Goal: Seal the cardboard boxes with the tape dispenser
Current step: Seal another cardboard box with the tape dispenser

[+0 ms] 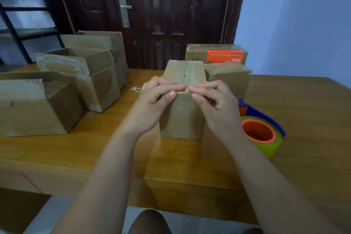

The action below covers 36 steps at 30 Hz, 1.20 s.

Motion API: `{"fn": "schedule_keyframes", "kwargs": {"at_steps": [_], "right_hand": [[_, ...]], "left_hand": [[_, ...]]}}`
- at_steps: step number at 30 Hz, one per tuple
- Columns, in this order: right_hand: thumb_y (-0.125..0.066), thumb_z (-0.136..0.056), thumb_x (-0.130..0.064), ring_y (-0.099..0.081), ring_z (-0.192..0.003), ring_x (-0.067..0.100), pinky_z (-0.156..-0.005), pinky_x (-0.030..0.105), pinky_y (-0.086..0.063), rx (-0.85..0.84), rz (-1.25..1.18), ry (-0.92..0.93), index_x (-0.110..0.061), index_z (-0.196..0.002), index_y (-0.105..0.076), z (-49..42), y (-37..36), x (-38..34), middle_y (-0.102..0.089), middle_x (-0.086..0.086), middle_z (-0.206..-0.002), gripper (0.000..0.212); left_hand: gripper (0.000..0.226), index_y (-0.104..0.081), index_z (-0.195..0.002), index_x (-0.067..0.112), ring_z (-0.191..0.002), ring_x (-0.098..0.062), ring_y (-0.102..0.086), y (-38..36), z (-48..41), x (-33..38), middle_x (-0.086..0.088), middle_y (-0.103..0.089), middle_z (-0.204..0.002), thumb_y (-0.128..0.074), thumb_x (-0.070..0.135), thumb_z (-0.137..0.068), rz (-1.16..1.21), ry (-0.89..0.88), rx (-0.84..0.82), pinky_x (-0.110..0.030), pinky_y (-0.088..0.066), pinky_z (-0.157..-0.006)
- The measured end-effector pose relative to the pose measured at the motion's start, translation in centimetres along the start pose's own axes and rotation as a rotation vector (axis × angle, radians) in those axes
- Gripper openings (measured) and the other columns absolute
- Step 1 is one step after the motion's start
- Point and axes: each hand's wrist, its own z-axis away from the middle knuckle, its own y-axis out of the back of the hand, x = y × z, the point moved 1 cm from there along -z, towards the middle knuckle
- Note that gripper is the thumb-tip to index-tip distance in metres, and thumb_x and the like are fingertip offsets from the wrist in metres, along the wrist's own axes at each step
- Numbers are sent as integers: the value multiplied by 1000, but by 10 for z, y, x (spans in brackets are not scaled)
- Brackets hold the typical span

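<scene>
The small box (182, 118) stands upright in the middle of the table (307, 112), right in front of you. A tape strip (181, 75) runs along its top, over the line where the flaps meet. Your left hand (157, 100) and your right hand (214, 102) meet at the near top edge of the small box. The fingers of both hands are curled, and fingers and thumbs pinch that edge where the tape strip comes over it. Your fingertips almost touch each other.

The tape dispenser (262, 131) lies on the table just beside your right wrist, near the table's front edge. A closed box (230, 80) sits close behind the small box on the right, and a box with an orange label (216, 55) sits behind that one. On your left, open boxes (98, 83) stand in a row with flaps up. There is a strip of bare table between them and your left arm. More bare table lies in front of the small box and far out to the right. A dark door (167, 15) is behind the table.
</scene>
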Motion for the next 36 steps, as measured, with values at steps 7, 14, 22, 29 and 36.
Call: {"fn": "schedule_keyframes", "kwargs": {"at_steps": [7,14,22,29,36], "right_hand": [[-58,-93,-19,-48,-115,5,-101,24,-39,-129,-25,-76,-25,-115,-67,-2,10,0,-59,-6,-115,24],[-50,-96,-19,-38,-122,13,-98,2,-16,74,247,-11,-18,-115,-68,17,4,-22,-56,0,-125,27],[-52,-84,-60,-33,-122,5,-95,13,-26,-209,241,-8,-25,-124,-58,25,16,-26,-45,-11,-128,53],[-51,-96,-15,-33,-136,3,-112,38,-34,-322,-4,-178,-36,-134,-48,12,28,-21,-36,-15,-148,44],[-54,-87,-18,-52,-115,26,-87,35,-46,-323,639,-480,-31,-136,-46,-11,86,24,-51,5,-135,51]], "left_hand": [[27,-63,-119,22,-124,-2,-38,0,13,2,19,-52,-121,-51,15,-96,-167,-90,154,-2,-20,-98],[45,-52,-128,26,-94,-5,-39,-19,30,29,24,-54,-101,-66,31,-86,-361,-91,350,-31,-25,-85],[34,-48,-132,20,-113,-2,-48,4,45,30,10,-51,-123,-44,24,-99,-149,-122,421,-29,-43,-96],[47,-52,-130,29,-134,-21,-37,41,27,18,4,-49,-140,-32,53,-95,-705,140,213,-51,-25,-110],[60,-56,-123,24,-104,-22,-49,36,35,44,0,-62,-100,-22,61,-89,-931,206,150,-33,-44,-63]]}}
